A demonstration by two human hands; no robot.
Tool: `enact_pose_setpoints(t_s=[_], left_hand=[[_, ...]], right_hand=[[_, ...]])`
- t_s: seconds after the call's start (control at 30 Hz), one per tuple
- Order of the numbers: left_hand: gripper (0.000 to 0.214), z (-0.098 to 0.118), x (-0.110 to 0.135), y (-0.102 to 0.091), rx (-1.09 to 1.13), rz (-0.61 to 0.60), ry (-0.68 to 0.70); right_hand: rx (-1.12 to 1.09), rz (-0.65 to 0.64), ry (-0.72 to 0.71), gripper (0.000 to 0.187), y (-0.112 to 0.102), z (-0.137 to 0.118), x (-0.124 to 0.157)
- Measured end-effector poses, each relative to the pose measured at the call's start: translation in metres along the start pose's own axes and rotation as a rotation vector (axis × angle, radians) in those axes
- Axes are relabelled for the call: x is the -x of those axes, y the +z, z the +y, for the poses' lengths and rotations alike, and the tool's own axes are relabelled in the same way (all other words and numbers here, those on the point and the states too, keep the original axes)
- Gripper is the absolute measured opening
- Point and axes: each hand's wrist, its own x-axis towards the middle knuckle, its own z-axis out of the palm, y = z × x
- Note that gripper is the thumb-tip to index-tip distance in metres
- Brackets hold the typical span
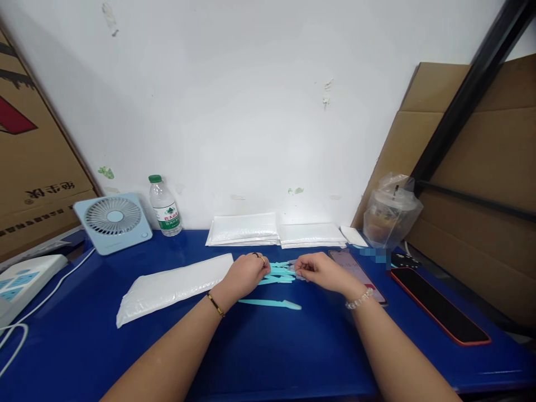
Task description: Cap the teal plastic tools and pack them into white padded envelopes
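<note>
Several turquoise eyebrow razors lie in a loose, crossing bunch between my two hands. My left hand is closed, its fingertips gripping the bunch at its left end. At the other end my right hand pinches the razors where clear, greyish plastic shows; my fingers hide part of it. One more eyebrow razor lies apart on the blue table, nearer to me. Left of my left hand a white padded envelope lies flat, its right end close to my wrist.
White padded mailers are stacked along the wall beside a second stack. A phone lies by my right wrist, a red-edged phone farther right. A bagged drink cup, water bottle, blue fan and power strip stand around.
</note>
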Motion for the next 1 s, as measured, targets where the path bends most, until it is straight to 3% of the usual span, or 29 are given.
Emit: enact_pose_setpoints(t_s=[0.13, 0.23, 0.3, 0.47, 0.53, 0.7, 0.87, 1.0], left_hand=[[0.021, 0.006, 0.005, 0.001, 0.014, -0.056, 0.063], [0.018, 0.010, 0.010, -0.001, 0.061, -0.190, 0.080], [0.016, 0.011, 0.012, -0.002, 0.081, -0.272, 0.071], [0.015, 0.009, 0.009, -0.003, -0.028, -0.147, -0.011], [0.014, 0.007, 0.007, -0.002, -0.096, -0.135, -0.047], [0.008, 0.003, 0.007, 0.003, -0.084, -0.157, -0.118], [0.008, 0.001, 0.008, 0.003, -0.025, -0.161, -0.137], [0.008, 0.000, 0.007, 0.005, -0.015, -0.137, -0.119]], right_hand=[[-0.030, -0.139, -0.027, 0.014, 0.003, -0.004, 0.001], [-0.040, -0.318, 0.002, 0.014, 0.005, -0.003, 0.002], [-0.018, -0.370, 0.024, 0.015, 0.004, 0.000, 0.002], [0.233, -0.080, 0.047, 0.013, -0.003, 0.015, 0.000], [0.311, -0.041, 0.063, 0.010, -0.004, 0.018, -0.002], [0.328, -0.053, 0.105, 0.002, -0.004, 0.015, -0.003], [0.103, -0.175, 0.202, 0.006, -0.005, 0.013, 0.000], [0.021, -0.201, 0.178, 0.006, -0.005, 0.012, 0.001]])
